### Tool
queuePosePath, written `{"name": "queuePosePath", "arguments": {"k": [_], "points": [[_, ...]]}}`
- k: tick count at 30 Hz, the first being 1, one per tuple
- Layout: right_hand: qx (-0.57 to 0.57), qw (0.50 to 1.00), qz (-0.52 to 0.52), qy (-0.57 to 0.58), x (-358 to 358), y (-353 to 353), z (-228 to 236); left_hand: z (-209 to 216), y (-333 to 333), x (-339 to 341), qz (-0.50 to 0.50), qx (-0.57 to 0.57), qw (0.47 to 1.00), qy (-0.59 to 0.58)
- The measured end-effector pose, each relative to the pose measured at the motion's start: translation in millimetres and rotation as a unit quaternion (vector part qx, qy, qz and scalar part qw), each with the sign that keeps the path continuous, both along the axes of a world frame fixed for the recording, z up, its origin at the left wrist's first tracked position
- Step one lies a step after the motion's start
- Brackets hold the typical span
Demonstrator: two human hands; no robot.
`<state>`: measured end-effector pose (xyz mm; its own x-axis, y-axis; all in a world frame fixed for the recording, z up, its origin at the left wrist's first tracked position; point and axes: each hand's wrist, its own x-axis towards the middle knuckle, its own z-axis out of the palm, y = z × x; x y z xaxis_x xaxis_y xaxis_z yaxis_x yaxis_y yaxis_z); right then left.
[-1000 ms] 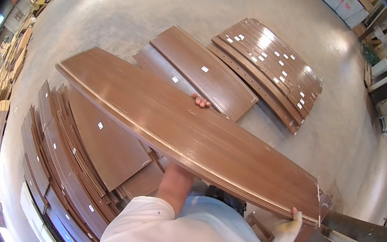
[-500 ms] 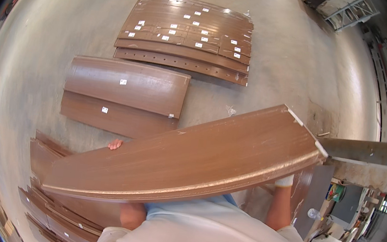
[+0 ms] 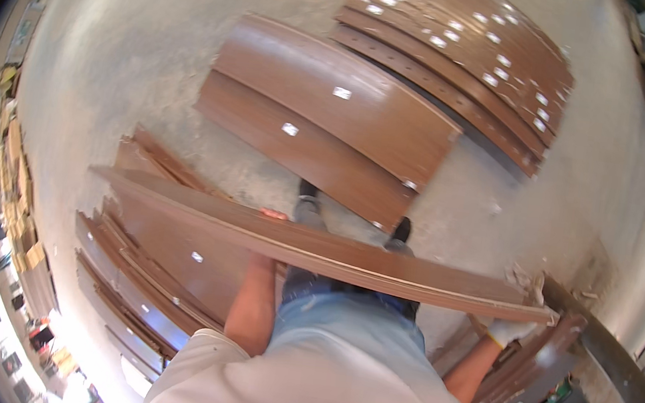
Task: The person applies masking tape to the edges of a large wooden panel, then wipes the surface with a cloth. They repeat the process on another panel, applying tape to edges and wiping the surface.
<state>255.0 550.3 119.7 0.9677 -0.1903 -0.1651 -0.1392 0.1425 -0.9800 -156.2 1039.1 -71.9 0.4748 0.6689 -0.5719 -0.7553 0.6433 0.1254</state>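
Edgewise, brown panel (image 3: 316, 251) held; left hand (image 3: 273, 215) grip mostly hidden.

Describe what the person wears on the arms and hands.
The left hand is bare, its forearm uncovered below a short white sleeve. The right hand wears a white work glove; the forearm above it is bare. No watch or markings show.

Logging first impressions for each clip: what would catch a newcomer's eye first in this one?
The long brown panel held edge-on across the middle of the picture, with the left hand gripping its far edge and the gloved right hand at its right end. Beyond it, two brown boards lie side by side on the concrete floor, with a stack of label-dotted boards at upper right.
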Motion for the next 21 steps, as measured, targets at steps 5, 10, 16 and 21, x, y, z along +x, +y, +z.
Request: {"name": "queuePosePath", "arguments": {"k": [5, 10, 16, 21], "points": [[-0.11, 0.98, -0.065, 0.15, -74.5, 78.2, -64.1, -90.3, 102.4, -16.0, 0.006, -0.091, 0.96, 0.266], [-0.043, 0.97, -0.144, 0.189, -113.8, 94.8, -199.4, -177.5, 158.5, 28.8, 0.021, -0.15, 0.834, 0.531], [-0.027, 0.932, -0.12, 0.342, -119.0, 99.7, -338.9, -289.7, 179.3, 60.5, -0.068, -0.13, 0.731, 0.666], [0.0, 0.914, -0.121, 0.387, -128.5, 113.0, -432.3, -352.5, 197.1, 55.2, -0.044, -0.128, 0.743, 0.656]]}}
